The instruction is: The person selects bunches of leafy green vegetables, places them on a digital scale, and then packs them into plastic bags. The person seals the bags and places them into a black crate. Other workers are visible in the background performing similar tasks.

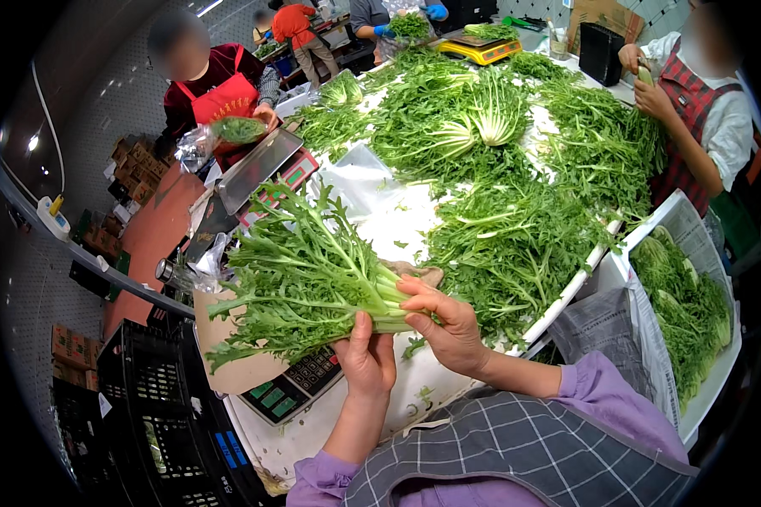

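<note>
A leafy bunch of frisée-like greens [311,279] is held up over the near part of the white table [393,222], its leaves spreading to the left. My left hand [369,355] supports the pale stems from below, thumb on top. At the cut end, my right hand [444,323] has its fingers and thumb on the stems. Partly under the leaves lies a digital scale [298,380] with a keypad and green displays. A brown sheet [241,371], perhaps cardboard, covers part of it. Behind my right hand a brown cloth [422,272] shows in part.
Loose greens [507,253] are heaped over the table. A white foam box [713,386] of greens stands at right, black crates [165,412] at lower left. Co-workers stand around; one holds a bagged bunch [238,130] by a red scale [279,187]. A yellow scale [482,51] sits far back.
</note>
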Motion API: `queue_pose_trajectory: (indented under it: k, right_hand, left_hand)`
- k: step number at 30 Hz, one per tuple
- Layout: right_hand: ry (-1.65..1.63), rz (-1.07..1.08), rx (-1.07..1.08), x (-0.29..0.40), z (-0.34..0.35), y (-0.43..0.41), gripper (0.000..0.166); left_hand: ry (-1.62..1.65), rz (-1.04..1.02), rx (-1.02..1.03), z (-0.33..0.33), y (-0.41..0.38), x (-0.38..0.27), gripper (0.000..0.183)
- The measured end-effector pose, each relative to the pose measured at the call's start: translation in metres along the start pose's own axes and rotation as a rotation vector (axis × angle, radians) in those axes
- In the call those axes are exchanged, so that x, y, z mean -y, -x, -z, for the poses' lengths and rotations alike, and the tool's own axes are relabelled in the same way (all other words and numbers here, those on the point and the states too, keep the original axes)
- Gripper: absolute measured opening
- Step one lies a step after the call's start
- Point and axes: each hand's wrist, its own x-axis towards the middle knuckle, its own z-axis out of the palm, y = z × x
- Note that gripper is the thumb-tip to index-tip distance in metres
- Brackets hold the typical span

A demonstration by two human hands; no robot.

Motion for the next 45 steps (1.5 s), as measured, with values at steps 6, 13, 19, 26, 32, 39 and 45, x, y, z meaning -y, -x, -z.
queue_pose_trajectory:
  k: [6,13,19,26,32,39,45]
  right_hand:
    - [-0.497,-0.29,-0.274,0.0,-0.002,-0.009,0.016]
    - [-0.742,-0.253,-0.756,-0.023,0.085,-0.063,0.027]
    - [-0.881,-0.562,-0.335,-0.088,0.036,-0.053,0.034]
    - [0.892,-0.178,0.272,-0.17,-0.047,-0.034,0.051]
    - [0.928,-0.366,0.374,-0.162,-0.003,-0.074,0.021]
    - [0.014,0.09,0.113,0.025,-0.012,-0.069,0.013]
    - [0.489,0.45,0.245,0.014,-0.034,-0.061,0.015]
  left_hand:
    - [-0.065,-0.053,0.037,0.0,-0.004,-0.003,0.044]
    - [0.015,-0.105,0.133,0.017,0.013,-0.043,0.05]
    - [-0.011,-0.283,0.168,0.032,0.022,-0.075,0.061]
    - [-0.065,-0.197,0.124,0.018,0.028,-0.079,0.06]
    - [-0.057,-0.2,-0.022,0.029,0.009,-0.072,0.05]
    - [-0.17,-0.213,-0.153,0.018,-0.014,-0.051,0.051]
    - [-0.26,-0.041,-0.095,0.035,-0.018,-0.034,0.042]
